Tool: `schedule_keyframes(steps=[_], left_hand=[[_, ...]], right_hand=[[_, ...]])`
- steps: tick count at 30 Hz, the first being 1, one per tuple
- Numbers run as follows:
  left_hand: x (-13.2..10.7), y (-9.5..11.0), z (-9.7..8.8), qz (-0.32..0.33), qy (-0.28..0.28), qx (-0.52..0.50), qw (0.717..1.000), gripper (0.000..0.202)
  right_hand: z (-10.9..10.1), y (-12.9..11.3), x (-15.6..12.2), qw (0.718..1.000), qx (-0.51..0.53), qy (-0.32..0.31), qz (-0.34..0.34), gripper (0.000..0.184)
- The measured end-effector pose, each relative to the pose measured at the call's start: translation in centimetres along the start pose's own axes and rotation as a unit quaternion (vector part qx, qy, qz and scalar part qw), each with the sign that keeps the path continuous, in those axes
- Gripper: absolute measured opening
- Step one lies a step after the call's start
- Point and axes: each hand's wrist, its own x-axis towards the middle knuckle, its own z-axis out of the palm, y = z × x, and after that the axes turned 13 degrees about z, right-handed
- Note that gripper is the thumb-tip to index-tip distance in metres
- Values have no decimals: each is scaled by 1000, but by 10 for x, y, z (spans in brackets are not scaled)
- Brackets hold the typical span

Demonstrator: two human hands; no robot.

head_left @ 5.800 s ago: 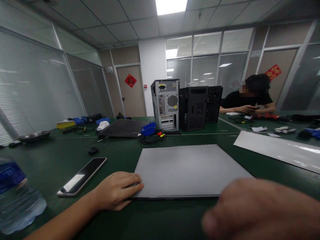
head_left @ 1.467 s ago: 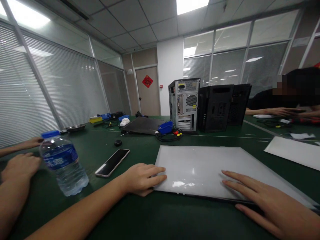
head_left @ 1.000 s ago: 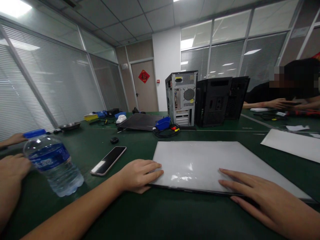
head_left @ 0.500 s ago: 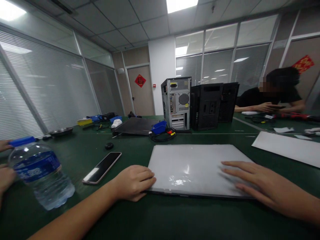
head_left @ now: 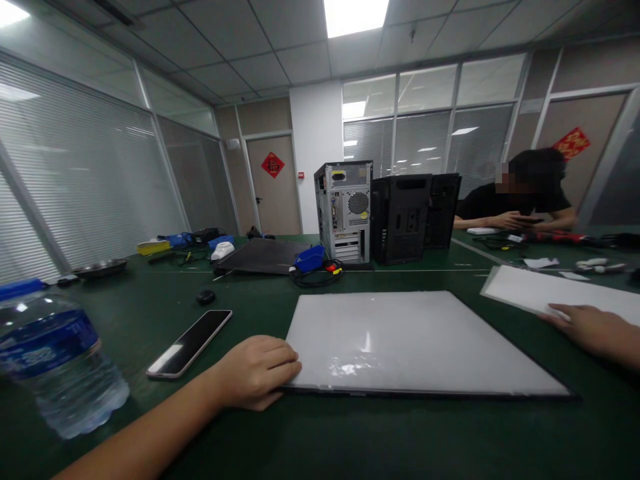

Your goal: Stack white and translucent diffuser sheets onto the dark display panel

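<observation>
A flat white panel with a glossy face and thin dark edges lies on the green table in front of me. My left hand is closed around its near left edge, fingers on top and thumb hidden. Off to the right, my right hand has its fingers stretched out at the near edge of a white sheet, touching it. That sheet has a thin clear border on its left side and runs out of view to the right.
Left of me stand a water bottle and a phone with a small black round object behind it. Computer cases rise at the back. Cables and a blue item lie before them. Another person sits at far right.
My right hand has left the white panel and moved right to the white sheet. My left hand stays on the panel's left edge. The view has turned slightly right.
</observation>
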Motion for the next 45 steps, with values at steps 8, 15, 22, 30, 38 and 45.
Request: schedule_keyframes(steps=[8, 15, 22, 30, 38, 45], left_hand=[[-1, 1, 3, 3, 9, 3, 1000, 27], [-2, 1, 4, 0, 6, 19, 1000, 26], [2, 2, 1, -1, 6, 14, 1000, 28], [1, 2, 2, 0, -3, 19, 1000, 32], [-3, -2, 4, 12, -7, 0, 1000, 43], [-5, -3, 6, 14, -14, -7, 1000, 45]], right_hand=[[-55, -64, -23, 994, -17, -97, 40, 54], [-96, -150, -55, 970, 165, -171, -53, 58], [-80, -158, -74, 949, 132, -267, -101, 56], [-74, -171, -86, 934, 228, -268, -71, 68], [-84, -188, -101, 947, 142, -256, -135, 71], [-87, -202, -112, 941, 158, -248, -169, 63]])
